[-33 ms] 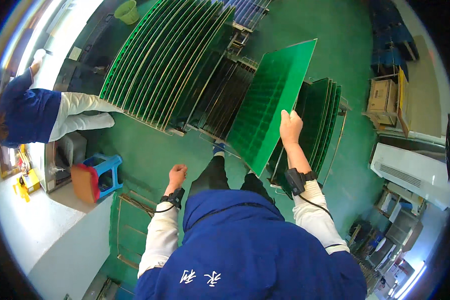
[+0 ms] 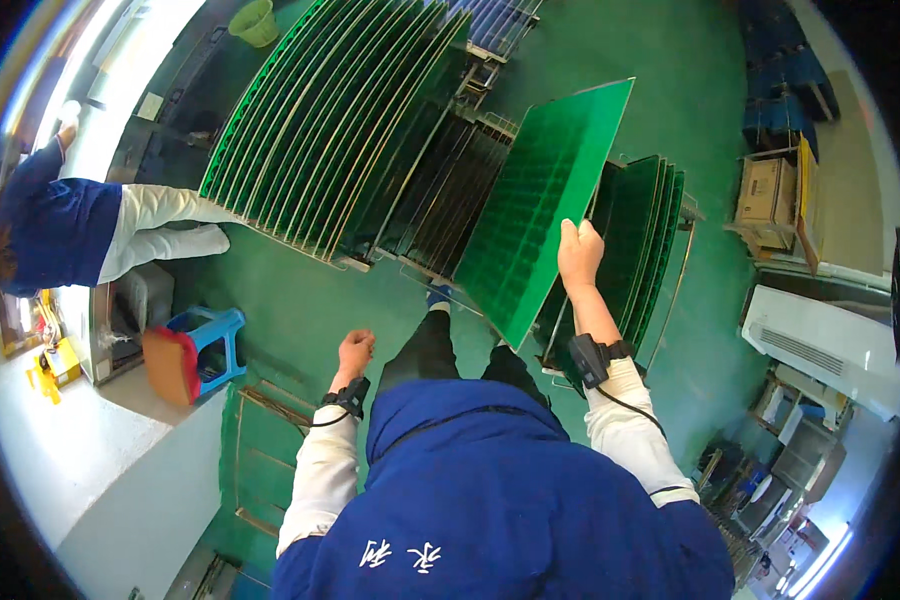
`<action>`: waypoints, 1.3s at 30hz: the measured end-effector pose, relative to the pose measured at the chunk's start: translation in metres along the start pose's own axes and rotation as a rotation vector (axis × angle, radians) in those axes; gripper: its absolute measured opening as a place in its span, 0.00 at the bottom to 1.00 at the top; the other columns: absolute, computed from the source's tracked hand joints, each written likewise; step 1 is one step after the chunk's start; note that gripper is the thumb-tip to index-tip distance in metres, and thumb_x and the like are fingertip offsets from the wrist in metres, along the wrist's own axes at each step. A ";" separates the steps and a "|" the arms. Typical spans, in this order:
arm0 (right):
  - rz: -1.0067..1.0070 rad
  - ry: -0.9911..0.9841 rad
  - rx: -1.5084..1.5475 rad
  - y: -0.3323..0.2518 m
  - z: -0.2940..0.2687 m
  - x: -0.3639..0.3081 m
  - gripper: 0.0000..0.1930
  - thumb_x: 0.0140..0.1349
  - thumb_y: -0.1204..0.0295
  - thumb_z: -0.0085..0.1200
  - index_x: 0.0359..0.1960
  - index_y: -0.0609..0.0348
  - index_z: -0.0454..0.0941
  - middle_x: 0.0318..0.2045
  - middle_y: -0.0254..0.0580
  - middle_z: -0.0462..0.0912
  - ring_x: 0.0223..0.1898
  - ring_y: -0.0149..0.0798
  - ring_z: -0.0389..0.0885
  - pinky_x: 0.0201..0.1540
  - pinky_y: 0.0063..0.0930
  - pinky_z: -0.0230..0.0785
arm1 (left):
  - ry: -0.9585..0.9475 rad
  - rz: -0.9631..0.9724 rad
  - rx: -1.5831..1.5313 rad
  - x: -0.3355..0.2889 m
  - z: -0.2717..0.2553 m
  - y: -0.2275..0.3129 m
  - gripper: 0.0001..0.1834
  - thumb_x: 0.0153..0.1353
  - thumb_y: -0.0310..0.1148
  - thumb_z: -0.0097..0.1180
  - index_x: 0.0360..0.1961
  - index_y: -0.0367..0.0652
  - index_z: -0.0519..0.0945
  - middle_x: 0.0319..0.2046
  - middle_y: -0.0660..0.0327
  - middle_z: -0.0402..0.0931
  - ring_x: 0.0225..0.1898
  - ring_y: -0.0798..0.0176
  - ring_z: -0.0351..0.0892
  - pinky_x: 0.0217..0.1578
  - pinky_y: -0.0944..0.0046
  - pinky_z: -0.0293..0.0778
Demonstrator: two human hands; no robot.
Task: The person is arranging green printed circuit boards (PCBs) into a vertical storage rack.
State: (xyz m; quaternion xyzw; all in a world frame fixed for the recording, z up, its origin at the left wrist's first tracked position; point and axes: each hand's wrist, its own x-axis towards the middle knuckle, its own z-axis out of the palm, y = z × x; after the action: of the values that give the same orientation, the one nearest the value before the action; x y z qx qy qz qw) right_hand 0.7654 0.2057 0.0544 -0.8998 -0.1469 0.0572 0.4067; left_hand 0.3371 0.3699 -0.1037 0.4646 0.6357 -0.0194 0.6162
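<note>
My right hand (image 2: 580, 255) is closed round the right edge of a large thin green panel (image 2: 540, 200), which stands tilted. Faint rows of darker marks cross its face. Just right of it, several similar green panels (image 2: 650, 240) stand upright in a rack, partly hidden by my hand and the held panel. My left hand (image 2: 355, 353) hangs near my left thigh, fingers curled in, with nothing seen in it. Behind the held panel, a dark slotted rack (image 2: 455, 195) shows thin upright dividers.
A long row of upright green panels (image 2: 320, 130) fills a rack at the far left. Another person (image 2: 60, 225) stands at a bench on the left. Nearer are a blue stool (image 2: 210, 345) and a red-brown cushion (image 2: 170, 365). A cardboard box (image 2: 765, 195) stands at the right.
</note>
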 end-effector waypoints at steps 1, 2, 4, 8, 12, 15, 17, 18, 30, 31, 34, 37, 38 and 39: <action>0.015 0.008 -0.028 0.002 0.007 -0.001 0.15 0.60 0.65 0.50 0.22 0.65 0.72 0.17 0.54 0.74 0.22 0.52 0.75 0.27 0.42 0.64 | 0.007 -0.013 0.003 -0.003 -0.001 -0.002 0.13 0.56 0.30 0.60 0.42 0.40 0.78 0.30 0.64 0.78 0.25 0.71 0.75 0.24 0.69 0.72; 0.020 0.005 -0.029 0.004 0.014 -0.001 0.15 0.60 0.65 0.50 0.22 0.65 0.72 0.17 0.54 0.74 0.22 0.52 0.75 0.27 0.42 0.64 | 0.013 -0.026 0.007 -0.005 -0.001 -0.005 0.13 0.56 0.30 0.60 0.42 0.40 0.78 0.30 0.64 0.78 0.25 0.71 0.75 0.24 0.69 0.71; 0.056 0.014 -0.054 0.011 0.027 0.000 0.15 0.60 0.64 0.50 0.22 0.64 0.72 0.18 0.57 0.75 0.24 0.57 0.76 0.28 0.44 0.65 | 0.015 -0.045 0.016 -0.010 -0.003 -0.003 0.13 0.56 0.31 0.59 0.43 0.40 0.78 0.30 0.64 0.78 0.25 0.71 0.74 0.24 0.69 0.71; 0.076 -0.008 -0.157 0.016 0.051 0.002 0.15 0.59 0.64 0.49 0.21 0.64 0.71 0.18 0.58 0.75 0.24 0.59 0.75 0.28 0.46 0.65 | 0.012 -0.062 0.034 -0.017 -0.008 -0.003 0.14 0.58 0.31 0.58 0.45 0.41 0.77 0.32 0.64 0.78 0.27 0.70 0.75 0.26 0.69 0.72; 0.030 0.038 -0.251 0.033 0.080 0.002 0.16 0.59 0.63 0.50 0.21 0.65 0.71 0.20 0.61 0.76 0.26 0.62 0.77 0.29 0.50 0.66 | -0.025 -0.062 0.037 -0.030 -0.009 0.010 0.14 0.59 0.31 0.57 0.47 0.41 0.77 0.34 0.63 0.78 0.31 0.68 0.77 0.30 0.67 0.73; 0.058 0.027 -0.302 0.045 0.105 0.007 0.16 0.60 0.63 0.50 0.22 0.65 0.72 0.21 0.62 0.77 0.28 0.63 0.78 0.30 0.52 0.68 | -0.016 -0.099 0.029 -0.036 -0.012 0.011 0.15 0.59 0.31 0.57 0.47 0.42 0.77 0.36 0.63 0.78 0.34 0.67 0.78 0.33 0.66 0.74; 0.085 -0.023 -0.327 0.052 0.119 0.009 0.15 0.61 0.63 0.49 0.24 0.64 0.73 0.22 0.61 0.78 0.28 0.62 0.78 0.32 0.53 0.69 | -0.034 -0.122 -0.009 -0.041 -0.018 0.004 0.14 0.60 0.31 0.56 0.48 0.42 0.77 0.38 0.63 0.78 0.35 0.67 0.78 0.34 0.66 0.74; 0.099 -0.027 -0.332 0.054 0.125 0.010 0.15 0.61 0.63 0.49 0.24 0.64 0.73 0.22 0.61 0.78 0.28 0.62 0.78 0.32 0.53 0.69 | -0.038 -0.133 0.001 -0.043 -0.021 -0.001 0.14 0.60 0.31 0.56 0.48 0.42 0.77 0.38 0.63 0.78 0.35 0.67 0.78 0.34 0.66 0.74; 0.217 -0.128 -0.414 0.087 0.185 0.003 0.15 0.63 0.63 0.47 0.30 0.64 0.75 0.24 0.58 0.80 0.28 0.60 0.79 0.33 0.51 0.71 | -0.028 -0.293 0.006 -0.058 -0.035 -0.011 0.14 0.62 0.32 0.55 0.48 0.43 0.75 0.39 0.63 0.77 0.39 0.65 0.78 0.38 0.64 0.74; 0.220 -0.130 -0.416 0.087 0.187 0.002 0.15 0.63 0.63 0.47 0.30 0.64 0.75 0.24 0.58 0.80 0.28 0.60 0.79 0.33 0.51 0.71 | -0.020 -0.288 0.011 -0.058 -0.033 -0.008 0.14 0.62 0.32 0.55 0.49 0.42 0.76 0.39 0.63 0.78 0.38 0.65 0.78 0.38 0.64 0.73; 0.236 -0.137 -0.444 0.084 0.190 0.001 0.15 0.62 0.62 0.47 0.29 0.64 0.75 0.24 0.58 0.80 0.28 0.59 0.80 0.33 0.50 0.71 | -0.028 -0.286 -0.002 -0.057 -0.030 -0.001 0.14 0.63 0.32 0.55 0.49 0.42 0.76 0.40 0.63 0.78 0.38 0.65 0.78 0.38 0.64 0.73; 0.228 -0.143 -0.434 0.077 0.191 -0.001 0.14 0.62 0.63 0.48 0.29 0.64 0.74 0.24 0.58 0.80 0.28 0.58 0.80 0.32 0.49 0.71 | -0.047 -0.283 -0.006 -0.049 -0.025 0.005 0.15 0.62 0.32 0.55 0.49 0.42 0.75 0.40 0.63 0.77 0.39 0.65 0.78 0.38 0.64 0.74; 0.234 -0.148 -0.440 0.074 0.190 -0.006 0.14 0.62 0.64 0.48 0.29 0.64 0.74 0.24 0.58 0.80 0.28 0.58 0.80 0.32 0.49 0.71 | -0.052 -0.278 -0.008 -0.048 -0.023 0.006 0.15 0.62 0.32 0.55 0.49 0.42 0.75 0.40 0.63 0.77 0.39 0.65 0.78 0.38 0.64 0.74; 0.239 -0.149 -0.448 0.070 0.188 -0.010 0.13 0.61 0.64 0.49 0.29 0.65 0.74 0.24 0.58 0.80 0.28 0.58 0.80 0.32 0.49 0.71 | -0.053 -0.283 -0.012 -0.047 -0.021 0.007 0.15 0.62 0.32 0.55 0.50 0.41 0.75 0.40 0.63 0.77 0.39 0.65 0.78 0.38 0.64 0.74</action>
State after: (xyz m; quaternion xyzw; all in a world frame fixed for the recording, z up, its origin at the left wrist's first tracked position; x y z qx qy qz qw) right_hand 0.7297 0.2936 -0.1231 -0.9717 -0.0780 0.1373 0.1759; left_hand 0.3161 0.3601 -0.0576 0.3662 0.6784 -0.1144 0.6266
